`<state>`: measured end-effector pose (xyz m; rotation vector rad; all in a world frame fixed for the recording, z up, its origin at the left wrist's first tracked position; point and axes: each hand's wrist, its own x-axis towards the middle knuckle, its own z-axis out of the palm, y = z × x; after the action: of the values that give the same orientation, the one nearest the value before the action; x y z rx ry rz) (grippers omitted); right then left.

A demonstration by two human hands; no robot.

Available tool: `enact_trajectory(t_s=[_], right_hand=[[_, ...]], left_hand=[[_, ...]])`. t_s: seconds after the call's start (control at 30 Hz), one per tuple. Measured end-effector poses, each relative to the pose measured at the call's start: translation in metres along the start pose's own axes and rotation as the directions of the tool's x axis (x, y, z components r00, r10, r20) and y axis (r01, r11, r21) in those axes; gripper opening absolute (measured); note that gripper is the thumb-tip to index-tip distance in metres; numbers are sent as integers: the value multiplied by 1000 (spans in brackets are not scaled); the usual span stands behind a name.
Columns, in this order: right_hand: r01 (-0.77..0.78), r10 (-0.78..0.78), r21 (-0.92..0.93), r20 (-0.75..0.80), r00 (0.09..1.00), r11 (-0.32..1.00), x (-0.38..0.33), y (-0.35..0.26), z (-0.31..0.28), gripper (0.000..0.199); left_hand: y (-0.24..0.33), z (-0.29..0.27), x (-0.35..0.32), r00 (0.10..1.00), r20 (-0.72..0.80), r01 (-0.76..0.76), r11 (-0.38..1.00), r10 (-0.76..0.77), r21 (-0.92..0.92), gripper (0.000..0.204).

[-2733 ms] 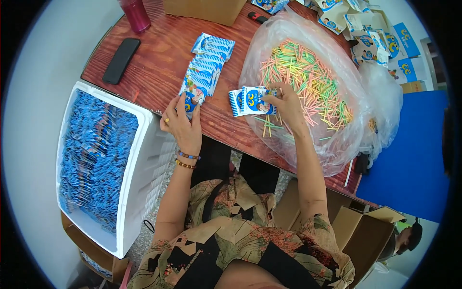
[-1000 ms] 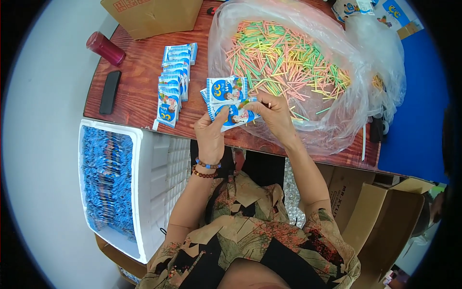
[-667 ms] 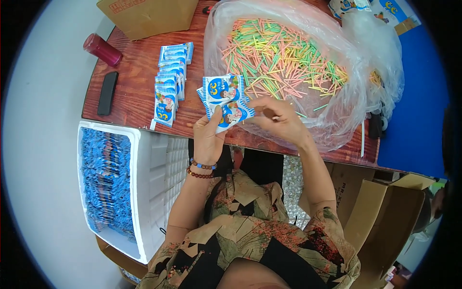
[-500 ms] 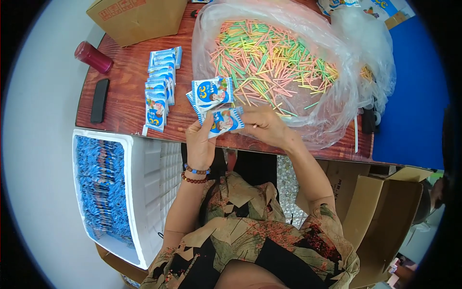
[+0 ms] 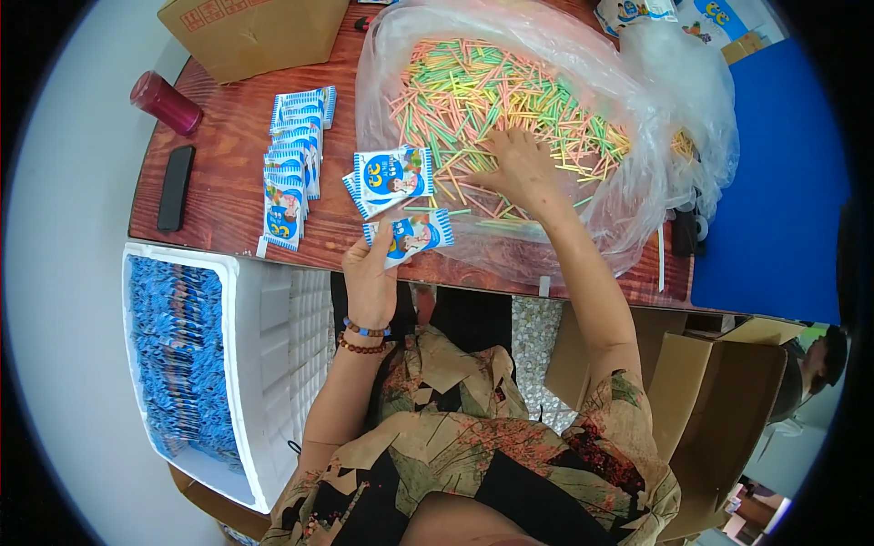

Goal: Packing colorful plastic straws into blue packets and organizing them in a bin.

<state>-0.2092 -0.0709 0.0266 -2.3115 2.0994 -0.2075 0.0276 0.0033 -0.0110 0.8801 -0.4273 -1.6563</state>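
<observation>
My left hand (image 5: 370, 278) is closed on a small blue-and-white packet (image 5: 417, 237), thumb on top, near the table's front edge. Just beyond it lie a couple of similar packets (image 5: 393, 177), one overlapping another. My right hand (image 5: 526, 173) is over the heap of thin pink, yellow and green sticks (image 5: 505, 96), its fingers spread and its fingertips at the sticks. A clear plastic bag (image 5: 628, 205) lies opened out around the heap. Whether any stick is under my right fingers is hard to see.
Overlapping packets (image 5: 286, 187) form a column on the left of the table. Beyond are a black oblong case (image 5: 175, 189), a red cup (image 5: 167, 103) and a cardboard box (image 5: 250, 36). A white foam box (image 5: 238, 364) full of packets stands lower left; an open carton (image 5: 728, 400) stands lower right.
My right hand has left the packet and moved forward over the sticks, its fingers opening out. My left hand still holds the packet. The whole view has shifted slightly.
</observation>
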Motion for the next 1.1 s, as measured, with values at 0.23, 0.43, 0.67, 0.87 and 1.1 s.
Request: enact_trajectory(t_s=[0.23,0.43,0.67,0.87,1.1], right_hand=[[-18,25,-42,168,985,999,14,-7,-1,43],[201,-215,-280,-20,976,939,23,-15,18,32],[370,-346,-64,239,907,927,17,2,29,29],[415,-358,-174,284,890,893,8,15,36,31],[177,-138,-196,196,971,965,24,45,82,51]], left_hand=[[-2,-5,9,1000,22,23,998,-21,-57,15],[9,-4,6,1000,0,-26,982,26,187,26],[8,-5,0,1000,16,-10,935,4,354,33],[-10,-10,7,979,76,-202,953,190,227,28],[-7,-14,7,969,55,-245,957,240,157,29]])
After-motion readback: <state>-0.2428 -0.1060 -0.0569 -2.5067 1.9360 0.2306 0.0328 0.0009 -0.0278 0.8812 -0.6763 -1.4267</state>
